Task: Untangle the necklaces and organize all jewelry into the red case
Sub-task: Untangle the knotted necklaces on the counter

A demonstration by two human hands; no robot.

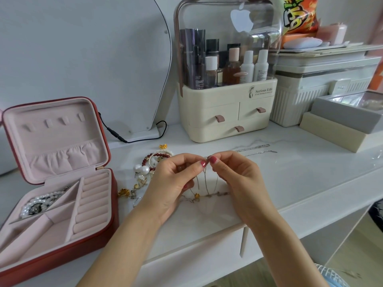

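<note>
The red case (113,206) stands open at the left, pink inside, with a pearl necklace (39,205) in its back left compartment. My left hand (176,181) and my right hand (234,175) pinch a thin tangled chain necklace (206,183) between thumb and forefinger, fingertips almost touching. Its loops hang down to the white tabletop (290,179), where the pendant end lies. Left of my hands lie a red bead bracelet (154,157), pearl earrings (142,169) and small gold pieces (124,192). Silver chains (255,149) lie stretched out behind my right hand.
A cream cosmetics organiser (226,112) with bottles stands behind the jewelry. A mirror (83,48) with a black cable (134,137) is at the back left. White boxes (321,83) and a grey box (348,112) fill the right side. The table's front edge runs just below my wrists.
</note>
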